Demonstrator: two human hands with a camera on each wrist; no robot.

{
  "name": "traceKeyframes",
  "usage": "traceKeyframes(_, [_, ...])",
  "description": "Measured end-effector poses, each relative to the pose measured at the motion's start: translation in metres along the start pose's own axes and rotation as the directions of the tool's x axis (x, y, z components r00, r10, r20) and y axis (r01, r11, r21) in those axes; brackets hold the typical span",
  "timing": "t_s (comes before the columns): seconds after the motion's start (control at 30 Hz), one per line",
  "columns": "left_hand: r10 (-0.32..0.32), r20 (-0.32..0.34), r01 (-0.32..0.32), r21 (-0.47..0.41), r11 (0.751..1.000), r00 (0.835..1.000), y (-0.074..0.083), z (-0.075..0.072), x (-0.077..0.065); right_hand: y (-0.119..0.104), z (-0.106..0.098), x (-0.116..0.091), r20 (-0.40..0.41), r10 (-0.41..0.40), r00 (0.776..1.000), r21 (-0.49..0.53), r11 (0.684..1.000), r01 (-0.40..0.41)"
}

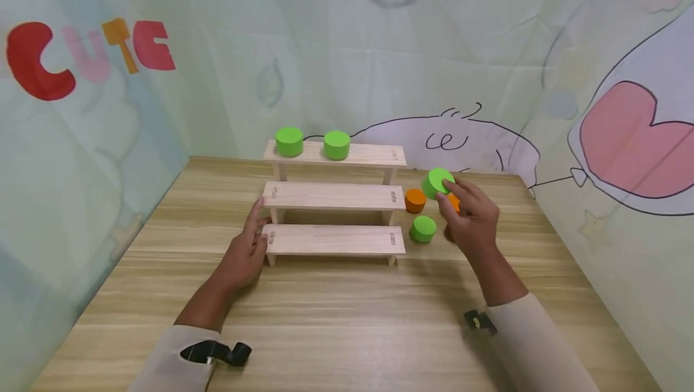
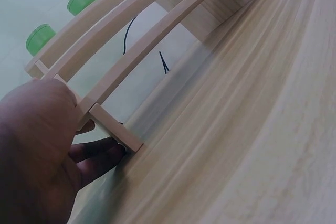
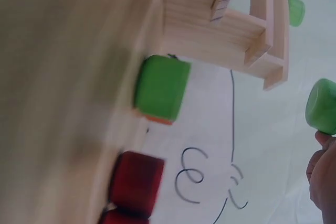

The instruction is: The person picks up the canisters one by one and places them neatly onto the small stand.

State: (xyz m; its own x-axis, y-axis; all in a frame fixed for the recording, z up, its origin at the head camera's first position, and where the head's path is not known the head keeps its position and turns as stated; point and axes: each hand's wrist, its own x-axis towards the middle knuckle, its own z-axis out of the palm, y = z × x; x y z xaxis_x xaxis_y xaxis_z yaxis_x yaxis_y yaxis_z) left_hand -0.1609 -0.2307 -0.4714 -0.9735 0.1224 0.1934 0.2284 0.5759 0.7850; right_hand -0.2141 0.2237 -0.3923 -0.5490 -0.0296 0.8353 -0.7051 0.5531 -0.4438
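A three-step wooden stand [image 1: 333,195] faces me on the table. My left hand [image 1: 244,256] rests against its left end, index finger stretched up along the side and thumb at the bottom step. In the left wrist view, other fingers [image 2: 97,156] touch the stand's front leg. My right hand [image 1: 474,217] pinches a green round block [image 1: 434,183] between thumb and fingers, raised to the right of the stand. Two green round blocks, one at the left end [image 1: 290,142] and one nearer the middle [image 1: 337,145], stand on the top step.
Right of the stand, another green block [image 1: 423,229] sits on the table [image 1: 325,320], with an orange block [image 1: 415,200] behind it. A second orange block [image 1: 453,202] is partly hidden by my right hand. Dark red blocks [image 3: 137,182] show in the right wrist view. Printed curtains [image 1: 325,67] surround the table.
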Motion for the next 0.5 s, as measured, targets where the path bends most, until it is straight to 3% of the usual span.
traceKeyframes(0.2, [0.002, -0.001, -0.002, 0.003, 1.0, 1.0, -0.001, -0.002, -0.001, -0.013, 0.016, 0.025, -0.03, 0.019, 0.999, 0.019, 1.0, -0.019])
traceKeyframes(0.5, [0.005, 0.003, -0.005, 0.003, 1.0, 1.0, 0.0, -0.002, 0.0, -0.023, 0.042, 0.071, 0.076, 0.043, 0.996, -0.015, 0.999, -0.042])
